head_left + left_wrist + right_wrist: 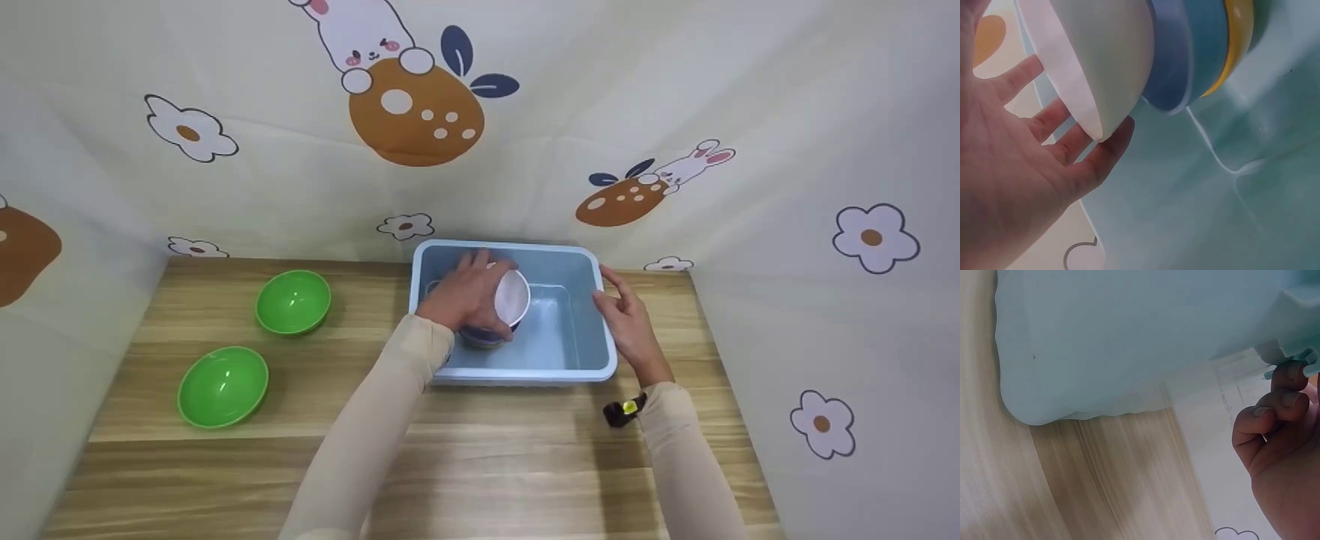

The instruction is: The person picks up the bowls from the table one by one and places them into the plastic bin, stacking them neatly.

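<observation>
Left hand point(466, 296) is gripping the white bowl point(511, 297) by its rim; light, slick plastic. Right hand point(628, 321) is clasping the tub point(592, 259) edge.

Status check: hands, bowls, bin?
Left hand grips white bowl off stack in blue bin. Right hand holds bin's rim. Nothing in the way.

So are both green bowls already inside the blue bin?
No, both green bowls sit on the table, left of the blue bin.
</observation>
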Demonstrator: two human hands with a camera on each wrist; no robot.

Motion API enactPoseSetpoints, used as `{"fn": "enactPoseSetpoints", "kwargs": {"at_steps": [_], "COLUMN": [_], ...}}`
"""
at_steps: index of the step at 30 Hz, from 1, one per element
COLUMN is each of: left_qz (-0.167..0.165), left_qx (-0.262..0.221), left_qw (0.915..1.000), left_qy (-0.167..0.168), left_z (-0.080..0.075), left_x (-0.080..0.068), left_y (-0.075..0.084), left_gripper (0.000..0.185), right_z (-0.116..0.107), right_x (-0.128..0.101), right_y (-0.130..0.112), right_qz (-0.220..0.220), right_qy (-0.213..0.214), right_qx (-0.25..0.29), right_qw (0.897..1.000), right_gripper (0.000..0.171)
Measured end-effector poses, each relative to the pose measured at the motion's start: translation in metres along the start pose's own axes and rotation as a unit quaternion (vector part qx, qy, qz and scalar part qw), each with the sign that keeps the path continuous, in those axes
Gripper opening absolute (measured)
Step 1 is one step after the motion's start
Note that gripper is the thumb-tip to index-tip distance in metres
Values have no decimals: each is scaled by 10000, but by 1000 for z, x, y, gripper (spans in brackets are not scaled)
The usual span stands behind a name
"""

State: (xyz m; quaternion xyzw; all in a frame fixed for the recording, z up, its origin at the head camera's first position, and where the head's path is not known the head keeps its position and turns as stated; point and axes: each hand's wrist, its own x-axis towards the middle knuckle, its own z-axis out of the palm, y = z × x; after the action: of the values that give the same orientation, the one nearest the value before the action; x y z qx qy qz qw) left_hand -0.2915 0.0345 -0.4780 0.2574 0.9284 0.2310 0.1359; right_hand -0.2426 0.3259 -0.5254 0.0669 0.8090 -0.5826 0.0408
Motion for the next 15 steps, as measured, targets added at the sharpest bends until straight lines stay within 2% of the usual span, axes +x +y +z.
{"fn": "enactPoseSetpoints", "kwargs": {"at_steps": [7,15], "left_qz": [-176,-248], "left_qx": [-99,-88], "left_qw": [9995,9993], "left_qy": [-225,-273], "left_z": [8,10], "left_x": [2,3], "left_y": [-3,-3], "left_gripper": [107,108], "right_z": [-1,-2], "right_x": [0,-1], "right_y": [-3,-2], "right_qz": [187,199], "right_qy": [-114,-126], "right_qx": [-47,-28], "right_qw": [9997,9997], "right_gripper": [57,58]}}
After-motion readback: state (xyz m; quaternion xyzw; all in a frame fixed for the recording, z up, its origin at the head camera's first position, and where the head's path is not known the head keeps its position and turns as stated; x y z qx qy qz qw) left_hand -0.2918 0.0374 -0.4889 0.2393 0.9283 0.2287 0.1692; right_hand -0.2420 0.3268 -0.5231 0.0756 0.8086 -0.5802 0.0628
